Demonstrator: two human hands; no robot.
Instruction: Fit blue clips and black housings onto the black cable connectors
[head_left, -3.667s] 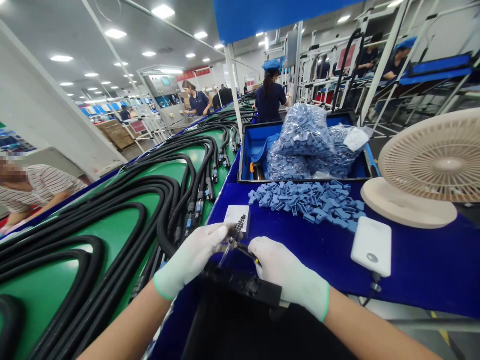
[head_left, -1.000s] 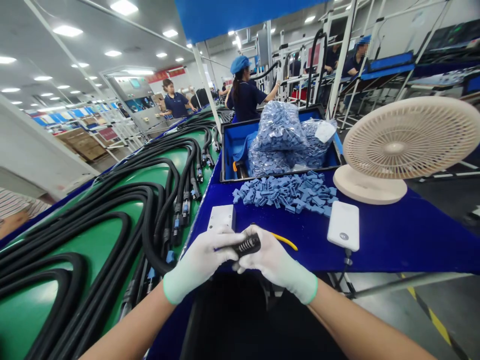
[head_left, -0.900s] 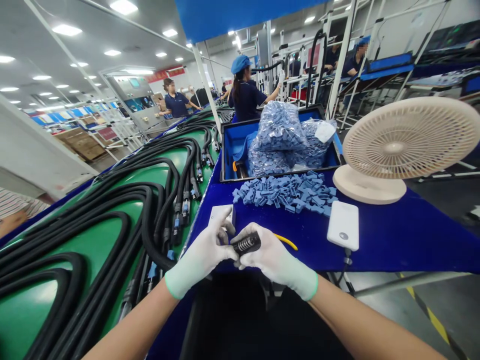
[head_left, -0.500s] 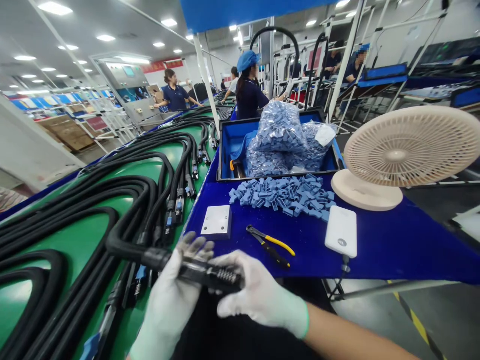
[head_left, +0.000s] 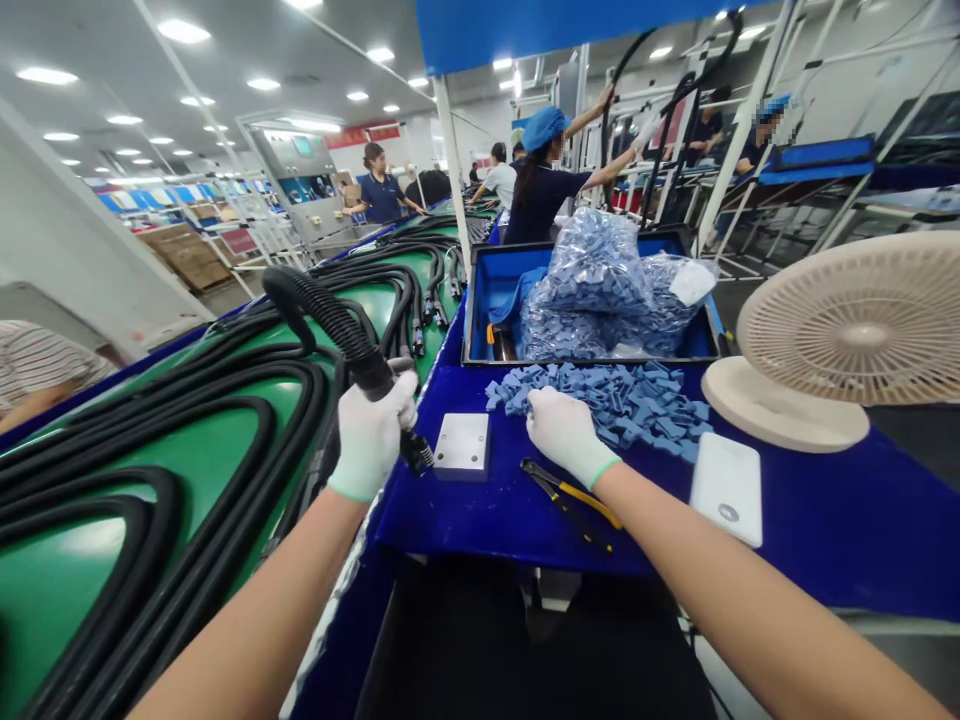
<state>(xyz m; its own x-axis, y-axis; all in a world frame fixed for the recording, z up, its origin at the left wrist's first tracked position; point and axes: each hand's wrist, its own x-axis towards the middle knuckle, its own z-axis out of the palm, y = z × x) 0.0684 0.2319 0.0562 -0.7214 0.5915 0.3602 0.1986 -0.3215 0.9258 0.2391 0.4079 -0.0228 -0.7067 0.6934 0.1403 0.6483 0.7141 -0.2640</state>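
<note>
Over the left edge of the counter, a black corrugated hose clamped in the left hand wants steadying; the right hand, closure unclear, is at blue clips toward the far edge: pinch just one.

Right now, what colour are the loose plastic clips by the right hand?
The clips are greyish blue, clearest in the head view.

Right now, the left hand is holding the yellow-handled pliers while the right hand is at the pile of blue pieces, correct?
Not quite: the left hand holds a black hose; the yellow-handled pliers lie on the blue table, as the head view shows. The right hand is indeed at the pile of blue pieces.
</note>
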